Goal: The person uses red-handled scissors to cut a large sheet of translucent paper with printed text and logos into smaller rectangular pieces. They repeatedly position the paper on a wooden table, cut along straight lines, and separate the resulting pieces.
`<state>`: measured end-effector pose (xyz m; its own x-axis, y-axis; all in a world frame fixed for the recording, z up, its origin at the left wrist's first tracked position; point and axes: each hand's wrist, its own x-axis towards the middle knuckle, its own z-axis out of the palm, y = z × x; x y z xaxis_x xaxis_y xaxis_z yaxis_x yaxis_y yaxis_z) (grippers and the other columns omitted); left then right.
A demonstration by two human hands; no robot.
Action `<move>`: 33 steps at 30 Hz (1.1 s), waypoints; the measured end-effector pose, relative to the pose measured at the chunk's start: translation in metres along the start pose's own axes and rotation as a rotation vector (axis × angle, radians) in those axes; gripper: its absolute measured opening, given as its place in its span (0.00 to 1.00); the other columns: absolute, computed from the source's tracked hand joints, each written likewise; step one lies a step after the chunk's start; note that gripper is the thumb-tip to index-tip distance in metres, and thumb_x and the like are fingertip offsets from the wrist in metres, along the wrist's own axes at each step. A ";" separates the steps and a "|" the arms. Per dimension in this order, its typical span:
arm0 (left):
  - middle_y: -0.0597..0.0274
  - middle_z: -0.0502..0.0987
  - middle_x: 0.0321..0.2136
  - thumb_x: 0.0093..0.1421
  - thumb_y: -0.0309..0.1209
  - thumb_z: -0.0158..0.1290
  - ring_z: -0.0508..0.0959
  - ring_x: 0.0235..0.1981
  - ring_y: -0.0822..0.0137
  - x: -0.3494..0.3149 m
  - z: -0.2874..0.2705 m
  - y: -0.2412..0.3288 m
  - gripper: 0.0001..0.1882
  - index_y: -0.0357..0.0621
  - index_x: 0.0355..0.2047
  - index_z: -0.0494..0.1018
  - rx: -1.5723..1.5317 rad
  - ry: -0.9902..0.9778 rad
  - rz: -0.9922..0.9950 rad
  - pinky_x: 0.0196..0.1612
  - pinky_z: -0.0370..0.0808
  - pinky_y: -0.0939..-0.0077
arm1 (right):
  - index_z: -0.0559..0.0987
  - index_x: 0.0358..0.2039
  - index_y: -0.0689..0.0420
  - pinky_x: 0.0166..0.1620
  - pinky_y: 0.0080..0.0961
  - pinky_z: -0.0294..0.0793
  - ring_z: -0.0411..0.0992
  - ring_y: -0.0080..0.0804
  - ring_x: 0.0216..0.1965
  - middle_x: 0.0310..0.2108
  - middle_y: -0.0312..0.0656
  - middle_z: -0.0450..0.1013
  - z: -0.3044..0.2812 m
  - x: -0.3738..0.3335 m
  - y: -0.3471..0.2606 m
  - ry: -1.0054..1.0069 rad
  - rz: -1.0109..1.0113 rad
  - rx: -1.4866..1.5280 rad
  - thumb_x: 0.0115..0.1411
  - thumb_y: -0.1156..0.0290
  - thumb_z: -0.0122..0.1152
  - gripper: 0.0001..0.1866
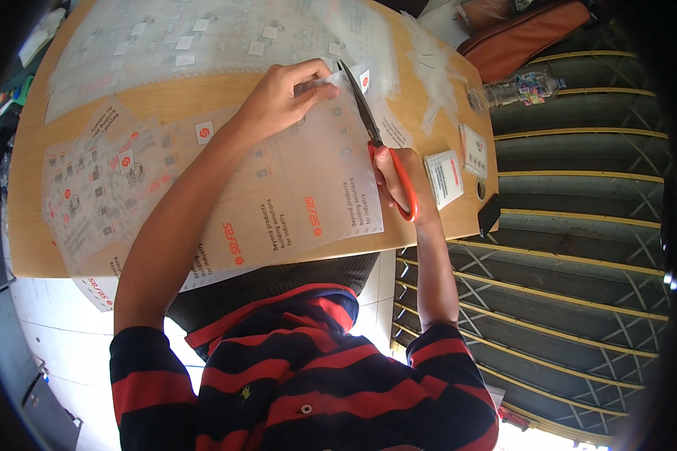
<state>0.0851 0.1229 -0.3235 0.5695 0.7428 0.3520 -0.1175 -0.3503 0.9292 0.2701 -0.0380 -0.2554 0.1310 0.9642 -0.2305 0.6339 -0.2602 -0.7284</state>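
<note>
Translucent sheet (342,161) under inspection: light, limp, easily creased

Nearest the wearer, the printed near edge of the sheet is reaching the front of the counter (158,105). The material is appearing thin and plastic-like; I am judging it nearly weightless, floppy, somewhat slippery, and prone to creasing rather than breaking.

Further in, the right hand (415,169) is curling firmly round the orange handles of the scissors (368,116), whose dark blades are lying along the sheet's right side; how far those blades are parting, I cannot tell. A booklet (445,179) is lying just right of that hand.

Farther out, the left hand (287,101) is pinching the sheet's far edge between thumb and fingers, only slightly apart. I am rating this edge, near the corner and clear of the blades, as the sound place for holding it taut.

Beyond, more sheets (226,49) are covering the counter's far side, and a clear bottle (511,90) is lying at the right
</note>
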 end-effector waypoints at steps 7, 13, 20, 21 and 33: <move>0.70 0.70 0.16 0.63 0.34 0.58 0.67 0.16 0.80 0.000 0.000 0.003 0.10 0.40 0.31 0.73 0.018 0.006 -0.007 0.20 0.62 0.81 | 0.71 0.11 0.60 0.13 0.20 0.59 0.61 0.21 0.08 0.09 0.34 0.63 -0.004 -0.003 -0.007 0.014 0.103 0.021 0.59 0.32 0.53 0.40; 0.63 0.70 0.16 0.65 0.37 0.56 0.67 0.15 0.75 -0.005 0.004 0.010 0.14 0.38 0.28 0.73 0.181 -0.023 -0.012 0.21 0.63 0.76 | 0.73 0.17 0.63 0.19 0.19 0.70 0.72 0.26 0.15 0.15 0.42 0.72 -0.006 -0.026 -0.001 0.143 0.097 0.151 0.60 0.32 0.51 0.40; 0.55 0.77 0.20 0.63 0.39 0.55 0.75 0.21 0.61 -0.004 0.016 0.002 0.20 0.34 0.21 0.79 0.653 0.057 0.365 0.26 0.69 0.63 | 0.69 0.21 0.61 0.21 0.22 0.74 0.77 0.31 0.19 0.22 0.51 0.77 0.000 -0.089 0.059 0.167 0.029 0.388 0.60 0.30 0.48 0.39; 0.56 0.77 0.21 0.63 0.38 0.55 0.75 0.23 0.61 -0.005 0.018 0.003 0.21 0.34 0.19 0.79 0.725 0.099 0.364 0.28 0.69 0.61 | 0.69 0.21 0.61 0.21 0.23 0.74 0.77 0.31 0.18 0.22 0.52 0.77 0.003 -0.098 0.062 0.190 0.014 0.408 0.60 0.30 0.47 0.40; 0.43 0.70 0.49 0.48 0.61 0.62 0.72 0.48 0.37 0.058 0.062 0.033 0.45 0.43 0.57 0.64 1.270 -0.084 -0.538 0.41 0.73 0.43 | 0.73 0.25 0.68 0.19 0.19 0.73 0.76 0.30 0.17 0.22 0.52 0.77 0.031 -0.148 0.063 0.297 -0.043 0.671 0.67 0.39 0.43 0.37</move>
<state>0.1647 0.1190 -0.2798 0.3599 0.9308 -0.0640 0.9197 -0.3423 0.1925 0.2675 -0.1990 -0.2872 0.3778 0.9226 -0.0773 0.0523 -0.1047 -0.9931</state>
